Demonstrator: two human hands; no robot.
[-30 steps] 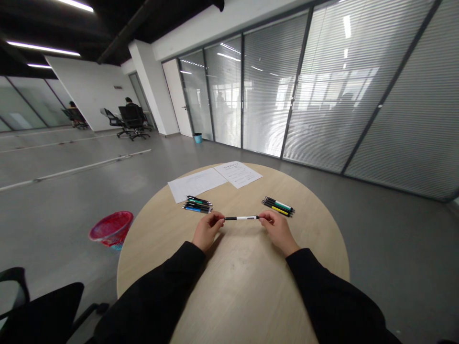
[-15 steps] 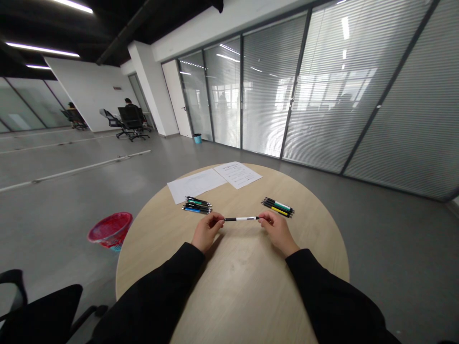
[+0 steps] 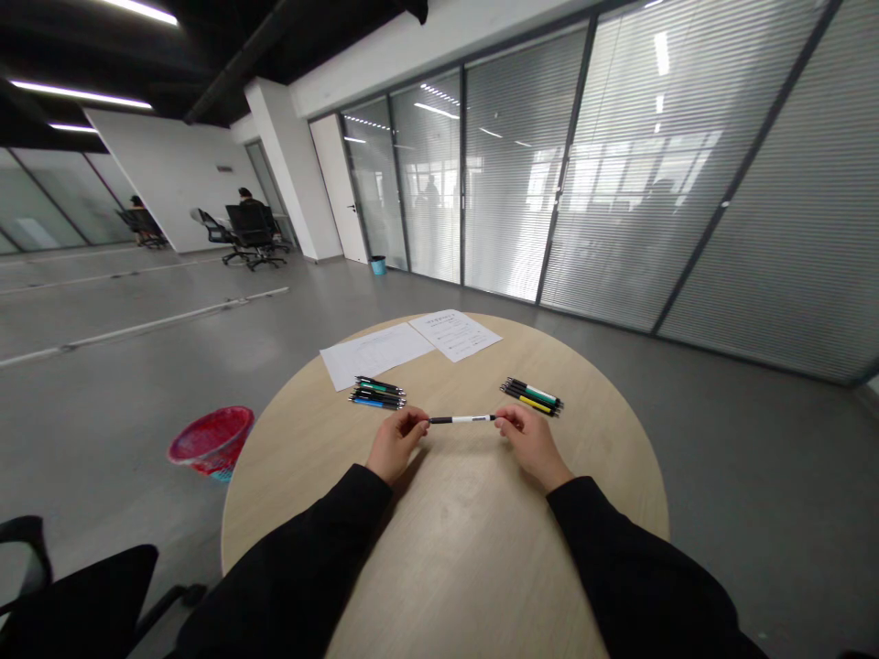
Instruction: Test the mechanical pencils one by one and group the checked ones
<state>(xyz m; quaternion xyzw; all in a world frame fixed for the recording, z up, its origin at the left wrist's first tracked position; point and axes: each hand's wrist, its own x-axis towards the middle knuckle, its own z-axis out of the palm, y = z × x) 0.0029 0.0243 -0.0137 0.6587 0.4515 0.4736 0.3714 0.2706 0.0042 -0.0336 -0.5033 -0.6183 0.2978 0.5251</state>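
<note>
A black-and-white pen is held level, left to right, over the round wooden table. My left hand pinches its black end between thumb and fingers. At the opposite end my right hand pinches the tip beside the white barrel. Just beyond my left hand lies a group of pens in black, green and blue. Past my right hand is another group of pens, black with green, white and yellow parts. Whether the held pen touches the tabletop, I cannot tell.
Two printed paper sheets lie at the table's far edge. A red-lined waste basket stands on the floor at left, near a black chair. Farther off, a person sits among office chairs. Glass partitions with blinds run along the right.
</note>
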